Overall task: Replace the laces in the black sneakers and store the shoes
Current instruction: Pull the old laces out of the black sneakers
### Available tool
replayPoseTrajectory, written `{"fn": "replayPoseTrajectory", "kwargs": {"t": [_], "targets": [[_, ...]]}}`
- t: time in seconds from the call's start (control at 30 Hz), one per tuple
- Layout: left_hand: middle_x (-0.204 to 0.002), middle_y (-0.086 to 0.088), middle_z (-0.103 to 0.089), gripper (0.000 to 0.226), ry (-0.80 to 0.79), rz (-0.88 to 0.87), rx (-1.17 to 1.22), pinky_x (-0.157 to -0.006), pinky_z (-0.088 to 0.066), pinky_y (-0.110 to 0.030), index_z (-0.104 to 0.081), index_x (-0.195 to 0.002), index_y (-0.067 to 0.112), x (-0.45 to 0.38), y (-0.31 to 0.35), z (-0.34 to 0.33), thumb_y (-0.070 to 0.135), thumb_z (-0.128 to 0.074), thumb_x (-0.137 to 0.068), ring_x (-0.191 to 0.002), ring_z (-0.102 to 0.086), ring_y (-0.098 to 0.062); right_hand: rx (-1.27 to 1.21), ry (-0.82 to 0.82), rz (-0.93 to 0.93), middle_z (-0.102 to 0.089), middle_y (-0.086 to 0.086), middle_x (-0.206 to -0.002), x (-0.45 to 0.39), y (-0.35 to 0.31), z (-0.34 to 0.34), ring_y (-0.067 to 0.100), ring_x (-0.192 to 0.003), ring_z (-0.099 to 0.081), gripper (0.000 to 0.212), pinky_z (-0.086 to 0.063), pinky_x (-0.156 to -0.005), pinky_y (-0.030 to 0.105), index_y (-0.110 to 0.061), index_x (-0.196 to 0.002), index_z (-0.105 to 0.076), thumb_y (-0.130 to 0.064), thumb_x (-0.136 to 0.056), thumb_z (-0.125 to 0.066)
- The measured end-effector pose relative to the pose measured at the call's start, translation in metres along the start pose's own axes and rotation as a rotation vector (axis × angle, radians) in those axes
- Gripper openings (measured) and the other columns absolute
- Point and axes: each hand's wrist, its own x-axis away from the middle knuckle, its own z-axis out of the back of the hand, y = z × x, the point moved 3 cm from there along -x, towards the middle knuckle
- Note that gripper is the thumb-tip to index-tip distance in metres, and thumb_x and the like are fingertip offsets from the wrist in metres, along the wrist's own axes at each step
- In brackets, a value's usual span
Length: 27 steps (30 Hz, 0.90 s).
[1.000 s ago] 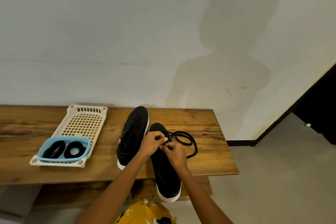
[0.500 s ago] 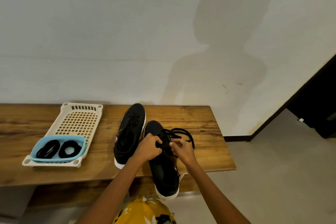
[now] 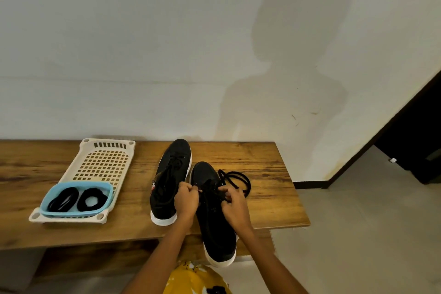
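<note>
Head view shows a person working on the nearer black sneaker (image 3: 216,217) at lower centre of the frame, heel hanging off the front edge of the wooden bench (image 3: 262,157). Left hand (image 3: 187,200) has its fingers curled in, pinching the lace (image 3: 235,180) at the eyelets, and the right hand (image 3: 232,201) is curled on the lace too, from the other side. The slack loops out onto the bench just right of the shoe.

What could go wrong: that sneaker sits half off the edge, so a hard tug on the lace could probably tip it to the floor. The loose loop might also snag or knot if it gets pulled through fast. Black lace on black shoe, so missing an eyelet looks easy.

The second sneaker (image 3: 173,180) sits just left of it, laced, toe toward the wall.

Containers: a cream perforated tray (image 3: 105,157) at centre left holds a small blue tub (image 3: 105,200) at its near end, and in the tub are two coiled black lace bundles (image 3: 77,200), side by side.
</note>
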Motion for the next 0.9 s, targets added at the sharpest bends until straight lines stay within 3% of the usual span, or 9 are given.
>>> {"fn": "replayPoseTrajectory", "kwargs": {"t": [0.13, 0.27, 0.37, 0.43, 0.5, 0.6, 0.7, 0.8, 0.9], "targets": [[-0.084, -0.007, -0.06, 0.014, -0.029, 0.018, -0.053, -0.075, -0.055, -0.042, -0.047, -0.097, 0.011, 0.003, 0.006, 0.0, 0.024, -0.042, -0.098, -0.08, -0.062, -0.024, 0.378, -0.097, 0.136, -0.045, -0.002, -0.12, -0.008, -0.016, -0.007, 0.015, -0.105, -0.054, 0.038, -0.048, -0.077, 0.025, -0.031, -0.129, -0.054, -0.025, -0.091, -0.053], [-0.074, -0.002, -0.057, 0.02, -0.087, -0.134, -0.223, -0.062, -0.042, -0.031, -0.053, -0.086, 0.014, 0.01, 0.014, -0.002, 0.027, -0.044, -0.098, -0.065, -0.054, -0.015, 0.589, -0.053, 0.261, -0.056, -0.001, -0.113, -0.019, -0.031, 0.0, 0.016, -0.102, -0.057, 0.023, -0.047, -0.072, 0.027, -0.025, -0.112, -0.066, -0.026, -0.091, -0.056], [-0.103, 0.001, -0.062, 0.019, -0.197, -0.251, -0.359, -0.065, -0.038, -0.025, -0.062, -0.106, 0.019, 0.011, 0.014, -0.002, 0.023, -0.046, -0.097, -0.087, -0.06, -0.016, 0.79, -0.192, 0.37, -0.062, 0.007, -0.107, -0.026, -0.048, -0.001, 0.023, -0.102, -0.056, 0.021, -0.049, -0.072, 0.033, -0.013, -0.1, -0.07, -0.018, -0.092, -0.051], [-0.122, 0.004, -0.057, 0.03, -0.282, -0.29, -0.431, -0.069, -0.039, -0.024, -0.058, -0.122, 0.026, 0.011, 0.009, 0.0, 0.021, -0.047, -0.095, -0.101, -0.058, -0.015, 0.729, -0.224, 0.296, -0.069, 0.007, -0.096, -0.037, -0.067, 0.007, 0.022, -0.09, -0.063, 0.02, -0.051, -0.068, 0.033, -0.009, -0.091, -0.073, -0.018, -0.091, -0.056], [-0.127, 0.006, -0.055, 0.033, -0.308, -0.336, -0.446, -0.073, -0.041, -0.025, -0.058, -0.124, 0.031, 0.012, 0.006, 0.001, 0.024, -0.05, -0.093, -0.108, -0.056, -0.014, 0.528, -0.243, 0.177, -0.071, 0.007, -0.088, -0.053, -0.091, 0.02, 0.018, -0.074, -0.063, 0.019, -0.053, -0.073, 0.032, -0.004, -0.089, -0.073, -0.019, -0.089, -0.062], [-0.117, 0.007, -0.061, 0.028, -0.28, -0.401, -0.407, -0.074, -0.042, -0.024, -0.065, -0.116, 0.024, 0.021, 0.016, 0.001, 0.035, -0.056, -0.092, -0.108, -0.057, -0.012, 0.248, -0.371, -0.001, -0.07, 0.016, -0.088, -0.067, -0.119, 0.032, 0.024, -0.077, -0.068, 0.017, -0.056, -0.082, 0.035, 0.004, -0.09, -0.066, -0.013, -0.088, -0.065], [-0.102, 0.005, -0.067, 0.023, -0.237, -0.398, -0.431, -0.069, -0.039, -0.025, -0.07, -0.102, 0.021, 0.023, 0.025, -0.002, 0.036, -0.057, -0.091, -0.097, -0.06, -0.014, -0.003, -0.413, -0.165, -0.063, 0.012, -0.076, -0.064, -0.118, 0.03, 0.02, -0.064, -0.063, 0.014, -0.058, -0.072, 0.032, -0.002, -0.076, -0.059, -0.006, -0.088, -0.064], [-0.093, -0.002, -0.066, 0.02, -0.238, -0.134, -0.06, -0.069, -0.044, -0.029, -0.069, -0.096, 0.013, 0.016, 0.019, -0.003, 0.028, -0.058, -0.092, -0.086, -0.06, -0.016, -0.104, -0.381, -0.161, -0.065, 0.011, -0.087, -0.057, -0.099, 0.028, 0.017, -0.073, -0.062, 0.016, -0.054, -0.069, 0.023, 0.001, -0.097, -0.064, -0.013, -0.092, -0.06], [-0.1, -0.006, -0.063, 0.016, -0.316, 0.109, 0.396, -0.068, -0.054, -0.031, -0.062, -0.101, 0.009, 0.015, 0.016, -0.002, 0.021, -0.054, -0.095, -0.094, -0.06, -0.02, 0.262, -0.433, 0.047, -0.066, 0.005, -0.106, -0.044, -0.064, 0.027, 0.019, -0.101, -0.059, 0.029, -0.042, -0.08, 0.024, -0.006, -0.117, -0.064, -0.022, -0.095, -0.055]]}}
